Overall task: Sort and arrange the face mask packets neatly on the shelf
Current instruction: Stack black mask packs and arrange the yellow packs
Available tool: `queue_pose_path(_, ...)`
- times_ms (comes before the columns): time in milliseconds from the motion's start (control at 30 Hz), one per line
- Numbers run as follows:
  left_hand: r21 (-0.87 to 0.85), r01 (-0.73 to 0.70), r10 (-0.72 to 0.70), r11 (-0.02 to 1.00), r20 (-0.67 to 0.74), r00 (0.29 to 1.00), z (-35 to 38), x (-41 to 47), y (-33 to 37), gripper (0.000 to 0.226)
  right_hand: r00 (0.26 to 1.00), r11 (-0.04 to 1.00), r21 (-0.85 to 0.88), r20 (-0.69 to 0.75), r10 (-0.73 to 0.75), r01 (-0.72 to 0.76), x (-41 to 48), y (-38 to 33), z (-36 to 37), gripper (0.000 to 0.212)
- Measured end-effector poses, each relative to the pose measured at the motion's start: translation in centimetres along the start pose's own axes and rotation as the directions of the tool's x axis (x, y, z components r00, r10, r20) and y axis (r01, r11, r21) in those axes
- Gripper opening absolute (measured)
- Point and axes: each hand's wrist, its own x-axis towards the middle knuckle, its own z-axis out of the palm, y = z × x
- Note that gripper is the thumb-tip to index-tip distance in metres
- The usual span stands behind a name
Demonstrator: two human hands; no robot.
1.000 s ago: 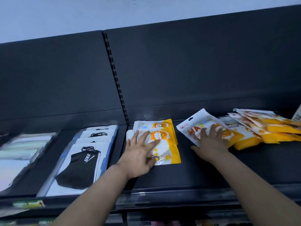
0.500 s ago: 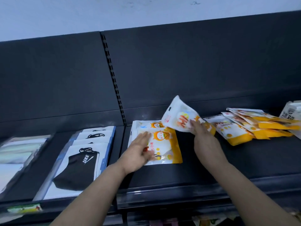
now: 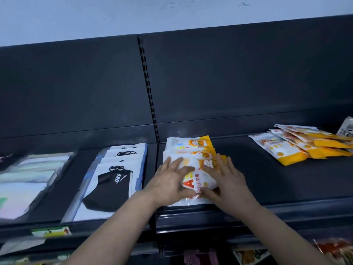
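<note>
Two hands lie flat on the top packet [image 3: 198,179] of the stack [image 3: 191,148] in the middle of the shelf [image 3: 267,180], close to its front edge. The left hand [image 3: 170,185] covers the packet's left side and the right hand [image 3: 228,182] its right, fingers straight and spread, pressing down rather than gripping. The thumbs almost meet at its near edge. A loose pile [image 3: 298,148] of like packets sits well to the right; black-mask packets [image 3: 114,180] lie just left of the stack.
</note>
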Motion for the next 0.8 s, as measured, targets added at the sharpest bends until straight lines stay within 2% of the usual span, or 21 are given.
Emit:
queue_pose_path(67,0.054,-0.006,0.006,0.998,-0.004,1.000,0.5,-0.2,0.1,0.082,0.987,0.992,0.055,0.118,0.106,-0.113,-0.2,-0.3,0.5,0.066)
queue_pose_path(100,0.058,-0.002,0.004,0.998,-0.028,1.000,0.5,-0.4,0.0,0.084,0.984,0.989,0.076,0.141,0.112,-0.123,-0.2,-0.3,0.6,0.067)
queue_pose_path(167,0.008,0.041,-0.041,0.999,-0.062,0.997,0.3,-0.7,-0.2,0.094,0.989,0.993,0.070,0.117,0.085,-0.094,-0.4,-0.5,0.9,0.065)
queue_pose_path(267,-0.154,0.108,-0.104,0.982,0.030,0.994,0.4,-1.0,-0.7,0.107,0.991,0.992,0.093,0.115,0.076,-0.087,-0.4,-0.7,1.3,0.063)
queue_pose_path(333,-0.149,0.121,-0.115,0.981,0.047,0.992,0.5,-0.7,-0.9,0.106,0.988,0.985,0.132,0.127,0.092,-0.109,-0.1,-0.9,1.2,0.063)
queue_pose_path(467,-0.089,0.144,-0.137,0.986,0.077,0.988,-0.5,-0.3,-0.5,0.101,0.984,0.984,0.135,0.150,0.094,-0.115,0.2,-1.0,0.3,0.061)
queue_pose_path(533,-0.060,0.145,-0.142,0.988,0.043,0.989,-1.3,0.2,-0.1,0.090,0.990,0.979,0.170,0.102,0.097,-0.113,0.4,-0.9,-0.5,0.055)
queue_pose_path(600,0.039,0.131,-0.130,0.991,-0.028,0.991,-1.9,1.1,0.4,0.076,0.993,0.976,0.187,0.011,0.114,-0.114,0.5,-0.3,-1.3,0.046)
queue_pose_path(700,0.149,0.092,-0.080,0.985,-0.089,0.993,-2.0,3.2,1.7,0.061,0.991,0.988,0.103,-0.063,0.120,-0.113,0.6,1.7,-2.3,0.038)
queue_pose_path(800,0.118,0.013,-0.001,0.993,-0.097,0.995,-1.6,5.6,3.9,0.053,0.987,0.989,0.025,-0.074,0.145,-0.143,0.5,4.6,-3.3,0.038)
